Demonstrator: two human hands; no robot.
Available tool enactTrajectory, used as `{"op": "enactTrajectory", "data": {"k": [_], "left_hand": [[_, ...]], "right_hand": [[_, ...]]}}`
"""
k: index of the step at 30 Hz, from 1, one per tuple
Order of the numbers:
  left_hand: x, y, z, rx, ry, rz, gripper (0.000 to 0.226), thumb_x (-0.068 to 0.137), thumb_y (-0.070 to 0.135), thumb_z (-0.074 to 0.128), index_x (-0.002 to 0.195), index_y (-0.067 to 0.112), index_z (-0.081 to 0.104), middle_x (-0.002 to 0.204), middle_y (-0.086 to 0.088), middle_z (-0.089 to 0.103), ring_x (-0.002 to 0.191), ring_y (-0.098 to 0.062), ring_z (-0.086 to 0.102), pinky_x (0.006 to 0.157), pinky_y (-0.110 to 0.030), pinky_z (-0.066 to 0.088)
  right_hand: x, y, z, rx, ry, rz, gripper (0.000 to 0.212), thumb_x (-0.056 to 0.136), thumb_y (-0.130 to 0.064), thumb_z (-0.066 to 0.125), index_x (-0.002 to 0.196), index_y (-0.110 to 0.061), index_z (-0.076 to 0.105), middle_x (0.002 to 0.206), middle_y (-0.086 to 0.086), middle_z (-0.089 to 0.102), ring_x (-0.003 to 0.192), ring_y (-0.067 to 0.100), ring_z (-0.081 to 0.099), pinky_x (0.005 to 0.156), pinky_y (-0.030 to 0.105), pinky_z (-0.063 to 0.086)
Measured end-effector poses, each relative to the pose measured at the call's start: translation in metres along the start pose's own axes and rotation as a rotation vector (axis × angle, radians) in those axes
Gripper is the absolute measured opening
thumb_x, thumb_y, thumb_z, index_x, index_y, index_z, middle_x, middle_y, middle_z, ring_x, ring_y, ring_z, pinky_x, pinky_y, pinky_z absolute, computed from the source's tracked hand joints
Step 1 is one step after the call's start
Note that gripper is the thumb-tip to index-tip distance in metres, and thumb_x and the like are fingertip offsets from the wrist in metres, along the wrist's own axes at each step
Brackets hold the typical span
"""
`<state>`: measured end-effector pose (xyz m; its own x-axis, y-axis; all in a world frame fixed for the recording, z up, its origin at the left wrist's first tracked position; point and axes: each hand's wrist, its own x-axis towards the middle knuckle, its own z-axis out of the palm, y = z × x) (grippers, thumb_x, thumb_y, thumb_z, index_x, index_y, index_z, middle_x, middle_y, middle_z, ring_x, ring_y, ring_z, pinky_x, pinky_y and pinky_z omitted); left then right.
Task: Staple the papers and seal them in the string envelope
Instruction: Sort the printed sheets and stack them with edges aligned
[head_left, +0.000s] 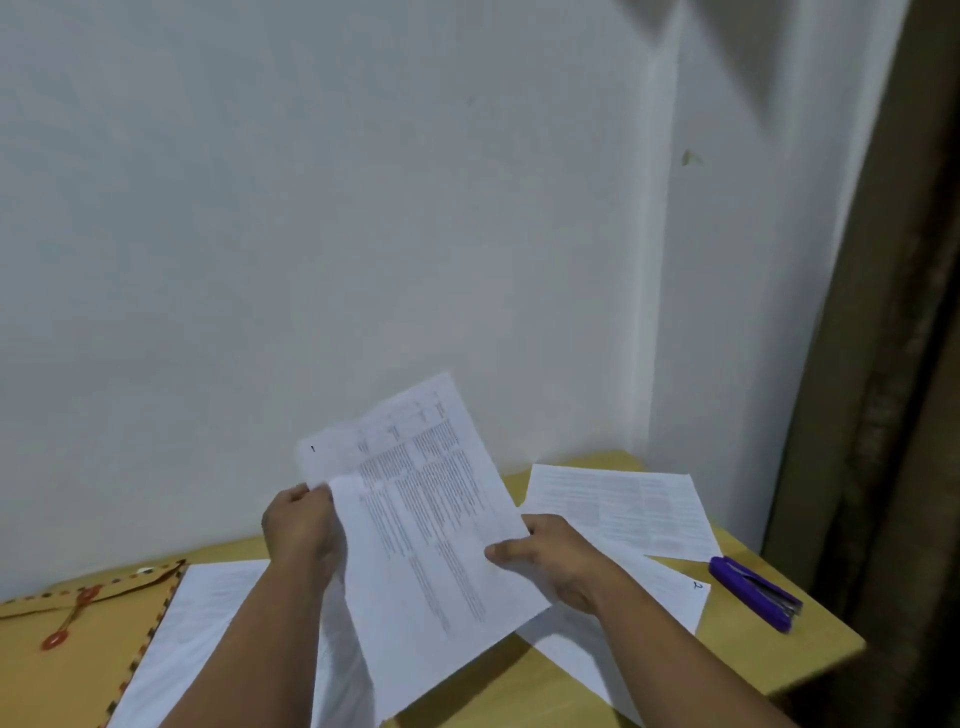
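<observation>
Fingers of my left hand (301, 530) pinch the upper left edge of the printed sheets (426, 499); my right hand (550, 558) clamps their right edge, thumb on top. I hold the sheets between both hands above the yellow table (810, 649), tilted, their long axis running from lower left toward the wall at upper right. More loose pages (618, 504) lie flat beyond and beneath. The purple stapler (756, 592) rests right of my right hand. The string envelope (78, 639) lies far left.
</observation>
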<state>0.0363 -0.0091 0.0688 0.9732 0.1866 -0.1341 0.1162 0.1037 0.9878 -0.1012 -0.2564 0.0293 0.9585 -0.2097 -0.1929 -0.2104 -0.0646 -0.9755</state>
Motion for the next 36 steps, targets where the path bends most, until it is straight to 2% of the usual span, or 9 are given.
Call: {"op": "enactTrajectory", "data": {"k": [5, 8, 11, 15, 19, 22, 28, 31, 36], "left_hand": [[-0.021, 0.010, -0.009, 0.805, 0.123, 0.630, 0.068, 0.088, 0.030, 0.068, 0.148, 0.024, 0.036, 0.148, -0.012, 0.044, 0.131, -0.040, 0.045, 0.099, -0.056, 0.045], [-0.030, 0.019, -0.006, 1.236, -0.076, 1.144, 0.074, 0.082, 0.045, 0.063, 0.150, 0.032, 0.037, 0.158, -0.003, 0.037, 0.144, -0.034, 0.035, 0.110, -0.058, 0.035], [-0.045, 0.033, 0.006, 1.445, -0.303, 1.373, 0.058, 0.080, 0.054, 0.052, 0.136, 0.038, 0.053, 0.144, 0.008, 0.054, 0.142, -0.024, 0.042, 0.118, -0.063, 0.021], [-0.064, 0.059, 0.015, 1.452, -0.443, 1.194, 0.017, 0.092, 0.039, 0.049, 0.102, 0.034, 0.062, 0.098, 0.012, 0.072, 0.102, -0.012, 0.065, 0.116, -0.045, 0.030], [-0.061, 0.068, 0.004, 1.359, -0.446, 0.962, 0.016, 0.093, 0.027, 0.053, 0.077, 0.027, 0.057, 0.082, 0.010, 0.067, 0.082, -0.020, 0.062, 0.073, -0.032, 0.048], [-0.061, 0.064, 0.004, 1.264, -0.539, 0.803, 0.012, 0.089, 0.024, 0.060, 0.079, 0.028, 0.064, 0.082, 0.010, 0.067, 0.080, -0.011, 0.062, 0.070, -0.028, 0.048], [-0.064, 0.032, 0.030, 1.190, -0.643, 0.779, 0.016, 0.096, 0.021, 0.055, 0.088, 0.029, 0.067, 0.083, 0.012, 0.071, 0.079, -0.005, 0.064, 0.076, -0.027, 0.053], [-0.051, 0.020, 0.033, 1.225, -0.643, 0.754, 0.017, 0.097, 0.020, 0.053, 0.091, 0.028, 0.067, 0.085, 0.011, 0.070, 0.081, -0.008, 0.064, 0.077, -0.029, 0.053], [-0.027, 0.004, 0.042, 1.261, -0.668, 0.733, 0.018, 0.096, 0.015, 0.052, 0.090, 0.026, 0.065, 0.086, 0.009, 0.069, 0.080, -0.010, 0.062, 0.073, -0.026, 0.048]], "right_hand": [[-0.002, -0.032, -0.008, -0.482, 0.019, -0.062, 0.017, 0.084, -0.019, 0.082, 0.101, -0.021, 0.079, 0.088, -0.008, 0.077, 0.075, 0.008, 0.072, 0.064, 0.020, 0.056], [-0.002, -0.060, -0.004, -0.664, -0.060, -0.093, 0.013, 0.083, -0.019, 0.082, 0.096, -0.018, 0.079, 0.083, -0.005, 0.071, 0.068, 0.008, 0.066, 0.054, 0.017, 0.050], [-0.007, -0.081, 0.001, -0.734, -0.114, -0.149, 0.010, 0.083, -0.020, 0.083, 0.080, -0.022, 0.074, 0.076, -0.007, 0.067, 0.067, 0.009, 0.062, 0.053, 0.017, 0.047], [-0.016, -0.089, -0.011, -0.599, -0.101, -0.186, 0.016, 0.078, -0.022, 0.088, 0.088, -0.014, 0.078, 0.083, -0.001, 0.072, 0.074, 0.016, 0.068, 0.066, 0.028, 0.054], [-0.027, -0.079, -0.038, -0.242, -0.055, -0.150, 0.015, 0.081, -0.011, 0.086, 0.082, -0.012, 0.071, 0.079, 0.004, 0.069, 0.068, 0.017, 0.063, 0.070, 0.029, 0.060], [-0.024, -0.065, -0.042, -0.074, 0.002, -0.132, 0.035, 0.085, -0.007, 0.084, 0.065, -0.021, 0.059, 0.070, 0.001, 0.063, 0.058, 0.015, 0.054, 0.068, 0.030, 0.057], [-0.010, -0.041, -0.031, 0.003, -0.048, -0.059, 0.013, 0.086, -0.019, 0.085, 0.093, -0.017, 0.074, 0.086, -0.002, 0.076, 0.072, 0.015, 0.069, 0.073, 0.029, 0.057], [-0.003, -0.020, -0.056, -0.154, 0.096, 0.029, 0.023, 0.090, -0.024, 0.081, 0.107, -0.010, 0.076, 0.100, 0.004, 0.083, 0.077, 0.016, 0.075, 0.070, 0.029, 0.054], [0.016, 0.026, -0.115, -0.999, 0.272, 0.336, 0.019, 0.085, -0.015, 0.076, 0.101, -0.013, 0.065, 0.098, 0.002, 0.068, 0.093, 0.023, 0.068, 0.072, 0.030, 0.055]]}}
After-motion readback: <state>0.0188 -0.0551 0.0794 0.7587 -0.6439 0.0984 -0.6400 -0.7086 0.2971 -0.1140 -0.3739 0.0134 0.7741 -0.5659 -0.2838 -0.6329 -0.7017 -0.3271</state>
